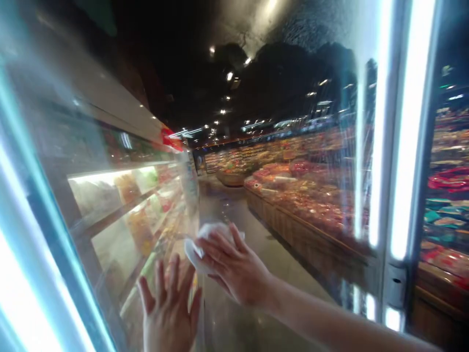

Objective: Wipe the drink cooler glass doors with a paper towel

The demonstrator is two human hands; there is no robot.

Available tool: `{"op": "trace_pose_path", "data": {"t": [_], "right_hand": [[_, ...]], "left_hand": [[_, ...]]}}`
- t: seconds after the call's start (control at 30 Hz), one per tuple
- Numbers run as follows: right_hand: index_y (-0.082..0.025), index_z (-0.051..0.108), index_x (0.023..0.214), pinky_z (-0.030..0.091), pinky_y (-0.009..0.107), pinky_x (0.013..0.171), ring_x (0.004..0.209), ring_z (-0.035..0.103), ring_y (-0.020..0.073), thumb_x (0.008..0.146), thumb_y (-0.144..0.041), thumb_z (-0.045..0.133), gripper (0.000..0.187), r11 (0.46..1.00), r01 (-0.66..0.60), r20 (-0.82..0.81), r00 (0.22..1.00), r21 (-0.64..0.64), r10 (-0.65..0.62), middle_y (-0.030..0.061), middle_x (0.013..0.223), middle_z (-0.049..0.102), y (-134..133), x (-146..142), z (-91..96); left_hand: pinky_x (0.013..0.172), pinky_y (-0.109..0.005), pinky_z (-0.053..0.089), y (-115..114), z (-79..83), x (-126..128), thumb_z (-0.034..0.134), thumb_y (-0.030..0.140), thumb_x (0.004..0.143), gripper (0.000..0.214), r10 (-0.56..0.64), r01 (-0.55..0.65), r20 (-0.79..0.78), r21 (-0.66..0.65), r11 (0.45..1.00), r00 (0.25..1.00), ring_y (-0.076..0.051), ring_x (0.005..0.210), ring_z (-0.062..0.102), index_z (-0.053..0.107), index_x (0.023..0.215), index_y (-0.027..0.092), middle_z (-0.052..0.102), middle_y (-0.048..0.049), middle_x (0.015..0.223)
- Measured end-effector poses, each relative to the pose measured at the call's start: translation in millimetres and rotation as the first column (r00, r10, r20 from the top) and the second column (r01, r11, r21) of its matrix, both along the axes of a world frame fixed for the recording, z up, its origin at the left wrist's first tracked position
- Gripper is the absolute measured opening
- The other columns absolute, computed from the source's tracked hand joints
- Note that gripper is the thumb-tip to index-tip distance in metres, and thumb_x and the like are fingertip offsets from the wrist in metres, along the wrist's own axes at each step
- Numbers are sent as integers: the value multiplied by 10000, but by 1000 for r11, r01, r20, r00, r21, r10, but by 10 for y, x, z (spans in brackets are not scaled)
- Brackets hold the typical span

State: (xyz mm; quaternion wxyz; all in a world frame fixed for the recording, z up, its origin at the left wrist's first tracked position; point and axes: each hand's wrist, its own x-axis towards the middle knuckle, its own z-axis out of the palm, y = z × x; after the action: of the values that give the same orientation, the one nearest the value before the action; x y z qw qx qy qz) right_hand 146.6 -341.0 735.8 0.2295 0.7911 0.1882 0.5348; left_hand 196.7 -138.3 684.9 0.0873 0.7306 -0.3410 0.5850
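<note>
Two hands press on a glass door [120,205]: the right hand [234,266] pins a crumpled white cloth [205,239], its long axis running up-right, while the left hand [168,310], just below, lies flat, fingers spread upward.

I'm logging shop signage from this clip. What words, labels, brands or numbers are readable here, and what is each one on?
None can be read.
Red sign above the lit shelves: blurred, no letters to make out.
Packages on the shelves and on the display tables: too small and smeared to read.
White cloth under the right hand on the glass door: no print visible.
Left hand: flat on the glass, no text near it.
</note>
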Motion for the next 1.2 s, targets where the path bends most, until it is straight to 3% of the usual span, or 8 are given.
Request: {"op": "trace_pose_path", "data": {"t": [0.07, 0.13, 0.4, 0.5, 0.67, 0.77, 1.07, 1.2], "right_hand": [[-391, 611, 1415, 576, 432, 1096, 1569, 226, 150, 953, -447, 468, 487, 1000, -27, -3, 1000, 5, 27, -160, 1596, 376, -179, -54, -393], [-346, 592, 1438, 535, 440, 1149, 1559, 263, 165, 969, -398, 465, 489, 999, -52, -20, 998, 13, 53, -132, 1596, 399, -404, -67, -274], [-151, 223, 1635, 71, 612, 1295, 1596, 94, 318, 1064, -380, 306, 621, 969, -50, 137, 990, 241, 17, 90, 1701, 259, -1263, -70, 2038], [-132, 200, 1637, 70, 609, 1299, 1601, 57, 309, 1066, -362, 300, 623, 956, -38, 140, 990, 291, -3, 95, 1706, 239, -1376, -148, 1712], [-98, 171, 1640, 90, 663, 1282, 1595, 102, 327, 1014, -279, 429, 701, 948, -19, 95, 995, 317, -12, 149, 1601, 441, -1491, -286, -3], [-112, 167, 1643, 159, 654, 1277, 1573, 214, 326, 1002, -264, 449, 718, 948, -7, 73, 997, 319, -17, 153, 1552, 505, -1661, -294, -392], [-134, 186, 1642, 61, 598, 1300, 1600, 62, 291, 1082, -373, 250, 613, 884, -60, 240, 969, 463, -60, 123, 1704, 230, -2564, -305, 1817], [-192, 34, 1661, 96, 647, 1287, 1598, 68, 296, 1077, -331, 283, 650, 864, -63, 244, 967, 499, -71, 105, 1712, 204, -2630, -373, 1272]], "left_hand": [[1316, -515, -45, -144, -366, -22, 530, 460, 963, 763, -32, 31, -1, -18, 999, 1000, -238, 1606, 30, 171, 1619, 309, 82, 33, 1717], [1312, -548, -42, -305, -251, -19, 554, 475, 957, 738, -32, 31, -24, -33, 999, 999, -249, 1605, 49, 215, 1603, 363, 123, 56, 1710], [1264, -703, -19, -1032, 2108, -113, 427, 435, 1012, 647, 45, -53, -60, -134, 990, 997, -363, 1583, -85, 216, 1614, 328, -12, -27, 1734], [1272, -691, -13, -1184, 1907, -172, 437, 398, 1008, 697, 60, -70, -59, -185, 980, 996, -356, 1586, -81, 135, 1629, 308, -50, -36, 1731], [1264, -705, 5, -1363, 496, -277, 555, 371, 958, 779, -1, -6, -52, -135, 991, 999, -348, 1598, 1, 156, 1625, 311, 46, -48, 1728], [1263, -706, 4, -1577, 148, -299, 586, 363, 939, 773, -45, 39, -47, -131, 991, 998, -343, 1599, 30, 213, 1614, 314, 99, -55, 1723], [1264, -703, -5, -2455, 2160, -343, 426, 408, 1013, 608, -81, 84, 37, -85, 993, 996, -342, 1592, -49, 296, 1593, 279, 56, -76, 1728], [1280, -656, -41, -2566, 1807, -366, 472, 397, 1000, 668, -107, 112, 67, -74, 991, 992, -316, 1598, -29, 238, 1610, 259, 79, -84, 1724]]}}
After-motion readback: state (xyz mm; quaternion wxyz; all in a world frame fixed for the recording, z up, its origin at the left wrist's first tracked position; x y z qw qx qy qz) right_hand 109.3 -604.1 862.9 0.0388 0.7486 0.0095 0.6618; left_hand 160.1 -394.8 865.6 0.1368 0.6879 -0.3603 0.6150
